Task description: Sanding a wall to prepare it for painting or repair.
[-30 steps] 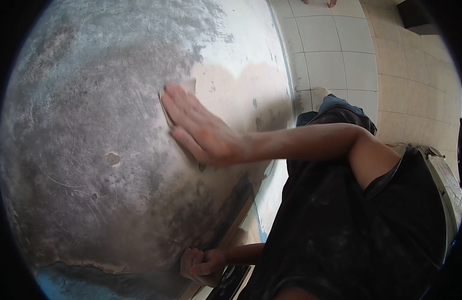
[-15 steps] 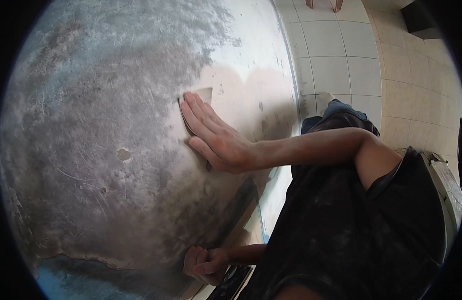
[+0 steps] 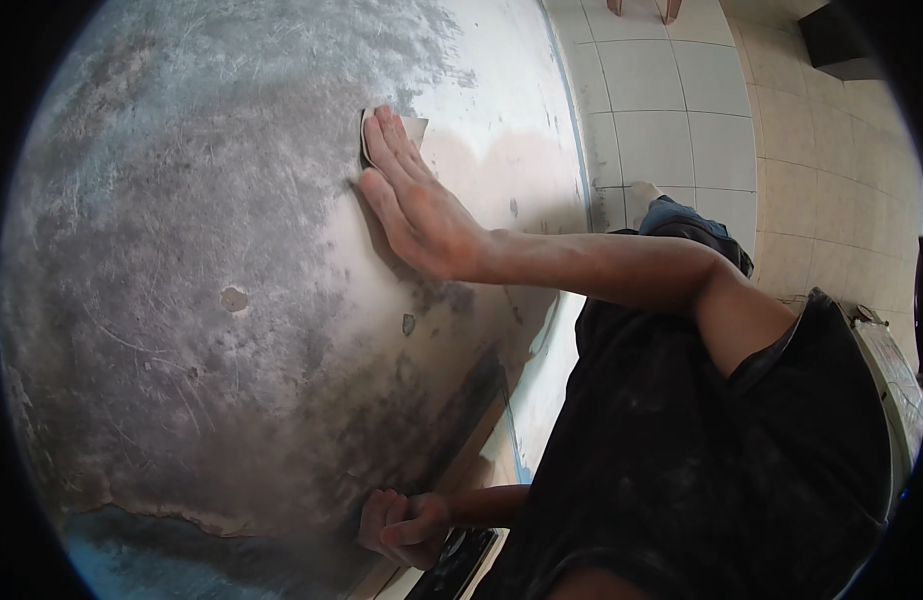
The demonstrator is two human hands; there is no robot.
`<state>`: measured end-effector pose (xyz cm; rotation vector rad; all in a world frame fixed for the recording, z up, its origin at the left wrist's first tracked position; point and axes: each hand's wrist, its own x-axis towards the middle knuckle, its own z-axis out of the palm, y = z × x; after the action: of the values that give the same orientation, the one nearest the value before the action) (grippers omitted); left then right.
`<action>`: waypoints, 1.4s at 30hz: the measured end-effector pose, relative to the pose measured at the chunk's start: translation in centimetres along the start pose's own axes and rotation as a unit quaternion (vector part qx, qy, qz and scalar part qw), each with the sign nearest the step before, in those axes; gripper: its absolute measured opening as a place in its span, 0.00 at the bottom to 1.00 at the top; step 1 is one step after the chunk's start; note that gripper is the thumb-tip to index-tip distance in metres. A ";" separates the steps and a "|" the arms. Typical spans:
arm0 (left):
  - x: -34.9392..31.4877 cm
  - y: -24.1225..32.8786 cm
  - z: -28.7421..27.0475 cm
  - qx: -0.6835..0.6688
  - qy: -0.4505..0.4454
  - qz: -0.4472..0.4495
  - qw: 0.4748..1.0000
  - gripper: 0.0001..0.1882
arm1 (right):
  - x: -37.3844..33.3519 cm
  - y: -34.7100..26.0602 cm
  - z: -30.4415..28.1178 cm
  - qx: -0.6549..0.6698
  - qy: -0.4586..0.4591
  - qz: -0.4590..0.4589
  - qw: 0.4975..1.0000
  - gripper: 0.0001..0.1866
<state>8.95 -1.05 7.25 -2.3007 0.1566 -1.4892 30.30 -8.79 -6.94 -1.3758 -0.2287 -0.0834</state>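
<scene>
My right hand [image 3: 412, 205] lies against a patchy grey and white wall [image 3: 222, 200], fingers stretched upward in the view. Under the fingers it presses a small folded pale sheet that looks like sandpaper [image 3: 416, 128]; one corner sticks out past the fingers. Lower down, my left hand [image 3: 404, 528] is curled into a loose fist by the wall's lower part. Its palm side is hidden, so I cannot tell whether anything is in it. Beside that hand is a dark, flat object [image 3: 462, 562], partly cut off by the lower edge.
Chipped spots [image 3: 236, 299] and a cracked edge [image 3: 182, 515] mark the wall. Pale floor tiles [image 3: 637, 75] run along the upper right, with reddish legs of some furniture [image 3: 668, 10] at the top. A dark box-like object [image 3: 840, 40] stands in the far right corner.
My right hand has slid up along the wall with the sandpaper under it, uncovering a small chipped spot. My left hand has hardly moved.
</scene>
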 end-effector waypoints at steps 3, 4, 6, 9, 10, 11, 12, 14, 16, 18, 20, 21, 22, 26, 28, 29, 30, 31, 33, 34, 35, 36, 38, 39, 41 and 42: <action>-0.1 0.0 0.0 0.000 0.005 -0.009 1.000 0.28 | -3.1 -1.9 0.4 0.018 -0.058 -0.005 0.998 0.32; -0.2 0.0 0.0 0.002 0.010 -0.024 1.000 0.28 | -2.6 -1.5 0.3 0.016 -0.060 -0.006 0.998 0.32; 0.6 0.2 -0.3 0.005 0.012 -0.014 1.000 0.28 | -0.3 -0.9 0.1 0.034 -0.034 0.031 0.998 0.33; 0.3 0.3 -0.5 -0.004 0.013 -0.009 1.000 0.28 | -0.4 -2.0 0.1 0.022 -0.015 0.074 0.997 0.32; 0.3 0.1 -0.6 -0.005 0.016 -0.008 1.000 0.28 | -1.8 -3.1 0.6 0.015 -0.046 0.043 0.998 0.33; 0.5 0.1 -0.8 -0.002 0.018 -0.009 1.000 0.28 | -3.0 -4.0 1.0 0.009 -0.077 0.011 0.997 0.33; 0.2 0.1 -0.3 -0.004 0.014 -0.014 1.000 0.28 | -3.6 -3.4 1.0 -0.007 -0.089 -0.034 0.995 0.34; 0.0 0.3 0.0 0.001 0.012 -0.021 1.000 0.27 | -1.5 -1.7 0.6 -0.003 -0.071 -0.013 0.997 0.34; 0.2 0.3 0.0 -0.010 0.026 0.004 1.000 0.27 | -1.0 -2.1 0.4 0.002 -0.057 0.002 0.998 0.34; 0.0 0.1 -0.3 -0.009 0.031 0.002 0.999 0.27 | -1.5 -2.8 0.3 0.004 -0.040 0.011 0.999 0.33; 0.3 -0.1 -0.4 -0.011 0.040 0.003 0.999 0.27 | -3.5 -3.1 0.7 -0.003 -0.064 -0.019 0.998 0.32; 0.5 -0.1 -0.3 -0.007 0.039 0.004 0.999 0.27 | -4.0 -2.9 0.8 -0.012 -0.081 -0.043 0.996 0.31; 0.5 -0.1 -0.5 -0.005 0.036 0.005 0.999 0.27 | -3.3 -2.8 0.7 -0.013 -0.084 -0.046 0.995 0.31; 0.5 0.4 -0.6 0.016 0.028 -0.012 0.999 0.28 | -2.5 -3.2 0.8 0.020 -0.038 -0.013 0.999 0.30; 0.4 0.3 -0.6 0.016 0.022 -0.008 1.000 0.28 | -3.5 -3.3 1.2 0.010 -0.042 -0.020 0.999 0.30; 0.4 0.2 -0.6 0.016 0.025 -0.007 1.000 0.28 | -4.0 -2.7 1.2 0.002 -0.063 -0.059 0.996 0.31; 0.4 0.1 -0.6 0.015 0.021 -0.006 1.000 0.28 | -4.2 -2.3 1.1 -0.006 -0.083 -0.097 0.992 0.32; 0.4 0.0 -0.8 0.016 0.017 -0.006 1.000 0.28 | -3.6 -2.1 0.7 -0.006 -0.084 -0.099 0.992 0.32; 0.4 0.2 -0.7 0.015 0.016 -0.005 1.000 0.28 | -1.9 -1.0 0.0 0.013 -0.052 -0.033 0.998 0.32; 0.5 0.2 -0.6 0.011 0.014 -0.002 1.000 0.28 | -1.7 -1.2 0.4 0.013 -0.027 0.001 1.000 0.31; 0.5 0.2 -0.6 0.011 0.014 0.000 1.000 0.28 | -2.4 -1.6 0.5 0.014 -0.026 0.001 1.000 0.31; 0.5 0.2 -0.7 0.009 0.014 0.003 1.000 0.28 | -3.8 -2.0 0.8 -0.001 -0.053 -0.034 0.998 0.31; 0.3 0.1 -0.4 0.000 0.015 0.010 1.000 0.28 | -5.0 -1.6 1.0 -0.030 -0.086 -0.092 0.992 0.30; 0.2 0.1 -0.3 -0.001 0.017 0.006 1.000 0.28 | -4.4 -0.9 0.8 -0.030 -0.081 -0.092 0.992 0.30; 0.3 0.1 -0.6 -0.003 0.012 0.004 1.000 0.28 | -2.6 0.0 -0.1 -0.036 -0.059 -0.069 0.995 0.30; 0.4 0.3 -0.5 -0.006 0.011 0.011 1.000 0.28 | -2.0 -0.1 -0.1 -0.003 -0.017 -0.027 0.999 0.30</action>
<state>8.70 -1.56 7.69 -2.2845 0.1979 -1.5073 28.37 -9.02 -7.29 -1.3774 -0.2937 -0.1056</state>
